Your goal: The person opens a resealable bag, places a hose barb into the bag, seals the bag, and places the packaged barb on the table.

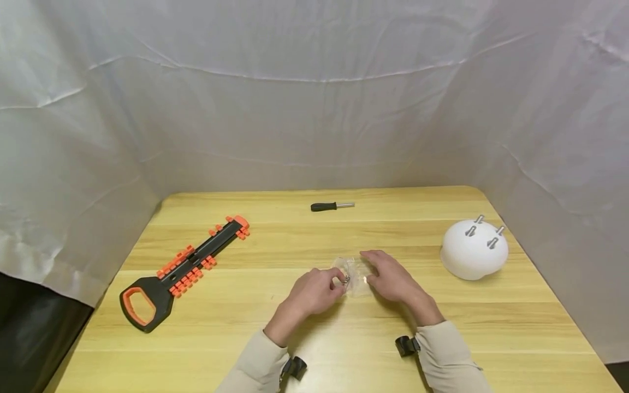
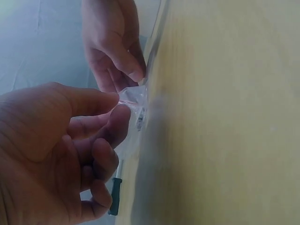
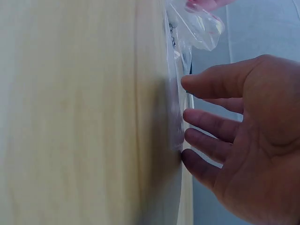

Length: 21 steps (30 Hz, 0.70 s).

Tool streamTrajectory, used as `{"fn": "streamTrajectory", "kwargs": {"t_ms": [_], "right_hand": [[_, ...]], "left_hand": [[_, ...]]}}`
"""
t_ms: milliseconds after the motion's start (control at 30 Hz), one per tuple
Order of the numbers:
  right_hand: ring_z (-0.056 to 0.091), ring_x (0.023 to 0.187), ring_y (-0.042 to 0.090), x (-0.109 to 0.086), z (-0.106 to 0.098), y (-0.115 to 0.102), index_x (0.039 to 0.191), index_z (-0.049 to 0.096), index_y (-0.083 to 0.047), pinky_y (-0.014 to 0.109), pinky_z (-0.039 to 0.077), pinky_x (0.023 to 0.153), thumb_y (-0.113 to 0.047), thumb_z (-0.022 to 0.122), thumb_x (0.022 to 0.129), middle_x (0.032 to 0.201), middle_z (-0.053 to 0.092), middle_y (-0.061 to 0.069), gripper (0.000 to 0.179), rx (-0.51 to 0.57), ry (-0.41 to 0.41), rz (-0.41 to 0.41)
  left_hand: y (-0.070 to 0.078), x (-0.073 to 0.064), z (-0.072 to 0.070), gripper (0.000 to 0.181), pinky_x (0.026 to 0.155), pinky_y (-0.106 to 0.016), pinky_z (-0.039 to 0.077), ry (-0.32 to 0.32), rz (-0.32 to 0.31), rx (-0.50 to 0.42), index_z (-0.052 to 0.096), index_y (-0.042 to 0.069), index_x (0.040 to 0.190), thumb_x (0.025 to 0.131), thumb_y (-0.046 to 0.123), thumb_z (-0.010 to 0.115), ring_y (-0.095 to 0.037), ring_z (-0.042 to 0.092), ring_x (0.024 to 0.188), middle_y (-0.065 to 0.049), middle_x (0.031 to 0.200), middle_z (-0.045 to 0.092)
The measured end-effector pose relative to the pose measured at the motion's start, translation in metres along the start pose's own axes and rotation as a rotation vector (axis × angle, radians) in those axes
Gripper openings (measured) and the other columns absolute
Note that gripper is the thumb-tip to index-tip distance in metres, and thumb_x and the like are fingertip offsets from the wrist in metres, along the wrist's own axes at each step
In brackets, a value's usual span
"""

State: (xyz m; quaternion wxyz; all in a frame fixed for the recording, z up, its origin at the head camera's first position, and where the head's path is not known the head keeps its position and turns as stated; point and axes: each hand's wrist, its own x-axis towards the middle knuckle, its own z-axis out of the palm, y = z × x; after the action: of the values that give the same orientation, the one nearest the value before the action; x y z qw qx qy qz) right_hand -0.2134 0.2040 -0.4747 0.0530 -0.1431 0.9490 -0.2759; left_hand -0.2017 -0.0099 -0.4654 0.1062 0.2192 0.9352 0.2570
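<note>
A small clear plastic bag [image 1: 360, 271] lies on the table between the two hands, with small metal hardware [image 3: 173, 35] inside it. My left hand [image 1: 314, 290] pinches the near side of the bag between thumb and index finger, its other fingers loosely curled. At the far side of the bag is my right hand [image 1: 393, 278], fingers extended and apart. In the right wrist view, those fingertips [image 3: 191, 83] rest at the bag and tabletop, gripping nothing. The hardware is too small to identify exactly.
A black-handled screwdriver [image 1: 324, 207] lies toward the table's back edge. To the left is a black and orange handled tool with orange side clips [image 1: 191, 265]. A white dome with metal pegs [image 1: 473, 254] sits on the right. Pale fabric walls [image 1: 314, 125] enclose the table.
</note>
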Motion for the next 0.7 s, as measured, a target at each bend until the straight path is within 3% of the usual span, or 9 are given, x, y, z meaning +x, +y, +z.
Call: {"fn": "streamTrajectory", "kwargs": {"t_ms": [233, 467, 700], "right_hand": [[0.044, 0.130, 0.041, 0.000, -0.001, 0.003, 0.141, 0.048, -0.007, 0.057, 0.033, 0.108, -0.005, 0.066, 0.085, 0.141, 0.048, 0.019, 0.060, -0.071, 0.015, 0.030], [0.048, 0.123, 0.039, 0.002, -0.006, 0.005, 0.139, 0.050, -0.005, 0.055, 0.039, 0.104, -0.012, 0.069, 0.085, 0.134, 0.051, 0.020, 0.058, -0.079, 0.003, 0.077], [0.057, 0.099, 0.027, 0.006, -0.012, 0.010, 0.130, 0.058, -0.002, 0.045, 0.048, 0.086, -0.014, 0.062, 0.093, 0.113, 0.059, 0.014, 0.039, -0.100, -0.015, 0.136]], "left_hand": [[0.003, 0.000, 0.006, 0.019, 0.057, -0.021, 0.044, 0.004, 0.016, 0.024, 0.071, 0.019, 0.105, 0.089, 0.025, 0.063, -0.005, 0.062, 0.066, 0.005, 0.083, 0.073], [0.000, 0.001, 0.010, 0.008, 0.058, -0.021, 0.044, 0.064, -0.010, 0.028, 0.071, 0.021, 0.087, 0.085, 0.029, 0.071, -0.004, 0.061, 0.066, 0.009, 0.078, 0.071], [-0.003, 0.003, 0.009, 0.009, 0.055, -0.021, 0.040, 0.100, -0.016, 0.045, 0.069, 0.022, 0.080, 0.087, 0.027, 0.069, -0.003, 0.052, 0.061, 0.010, 0.074, 0.067]]}}
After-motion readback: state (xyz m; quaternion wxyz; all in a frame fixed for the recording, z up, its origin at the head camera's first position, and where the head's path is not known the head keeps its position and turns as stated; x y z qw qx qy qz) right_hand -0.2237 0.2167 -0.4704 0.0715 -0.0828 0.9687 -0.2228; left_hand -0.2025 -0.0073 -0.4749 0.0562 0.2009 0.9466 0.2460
